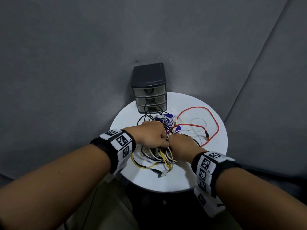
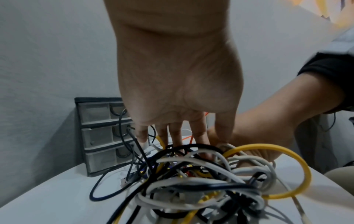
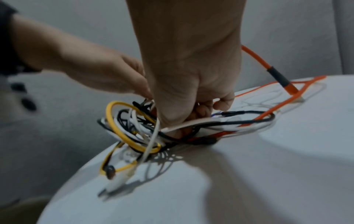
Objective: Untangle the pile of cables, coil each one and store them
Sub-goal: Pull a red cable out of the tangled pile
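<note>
On a round white table (image 1: 191, 178) set against a grey wall, the tangled pile of cables (image 1: 157, 153) sits at the middle, with bare tabletop between it and the near rim and a narrower bare strip on the left. At the far edge stands one dark drawer unit (image 1: 149, 87) with three translucent drawers, all closed; a black cable (image 1: 146, 107) loops up across its lower fronts. One orange cable (image 1: 214, 120) swings out in a wide loop toward the right rim, its end lying on the table well clear of the pile. One yellow cable (image 1: 141, 165) trails out of the near side, and several white and black strands are knotted together; their number cannot be told. A blue packet (image 1: 167, 117) lies under the far part of the tangle. Both hands meet over the pile, knuckles up. The left hand (image 1: 151, 134) reaches down with fingers (image 2: 197, 130) straight, their tips dipping among the strands. The right hand (image 1: 181, 146) is curled, pinching a white cable (image 3: 193, 123) at the top of the heap.
</note>
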The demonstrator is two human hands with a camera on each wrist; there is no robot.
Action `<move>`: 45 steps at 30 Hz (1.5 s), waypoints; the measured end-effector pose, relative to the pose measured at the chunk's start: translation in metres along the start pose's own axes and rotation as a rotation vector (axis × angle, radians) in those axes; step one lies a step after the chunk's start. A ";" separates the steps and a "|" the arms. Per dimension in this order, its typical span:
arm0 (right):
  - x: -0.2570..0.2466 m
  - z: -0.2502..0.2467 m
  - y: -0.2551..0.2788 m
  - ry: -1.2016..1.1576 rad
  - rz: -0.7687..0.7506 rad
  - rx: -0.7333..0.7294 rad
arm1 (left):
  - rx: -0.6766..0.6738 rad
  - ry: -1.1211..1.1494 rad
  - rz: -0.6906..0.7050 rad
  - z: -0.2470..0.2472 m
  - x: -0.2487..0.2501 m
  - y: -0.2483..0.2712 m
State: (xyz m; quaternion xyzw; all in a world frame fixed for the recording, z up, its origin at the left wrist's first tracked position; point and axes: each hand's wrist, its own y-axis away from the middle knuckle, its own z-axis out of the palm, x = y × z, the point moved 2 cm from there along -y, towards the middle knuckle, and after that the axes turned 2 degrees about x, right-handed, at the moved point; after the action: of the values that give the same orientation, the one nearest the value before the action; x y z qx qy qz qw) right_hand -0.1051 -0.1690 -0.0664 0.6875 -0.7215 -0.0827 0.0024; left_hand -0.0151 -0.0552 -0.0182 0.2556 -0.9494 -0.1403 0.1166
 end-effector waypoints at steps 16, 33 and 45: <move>0.023 -0.148 0.014 -1.016 -0.074 0.332 | -0.069 0.175 -0.080 -0.017 -0.001 0.008; 0.002 -0.193 0.009 -1.681 -0.038 0.524 | -0.006 0.129 -0.138 -0.034 0.003 0.016; -0.001 -0.209 0.008 -1.452 -0.085 0.626 | 0.029 0.247 0.000 -0.063 0.009 0.017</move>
State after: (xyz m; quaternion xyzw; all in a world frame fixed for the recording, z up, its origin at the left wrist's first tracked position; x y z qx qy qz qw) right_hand -0.0881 -0.1919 0.1407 0.4573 -0.5053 -0.3039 -0.6657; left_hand -0.0116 -0.0586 0.0474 0.2726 -0.9298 -0.0939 0.2288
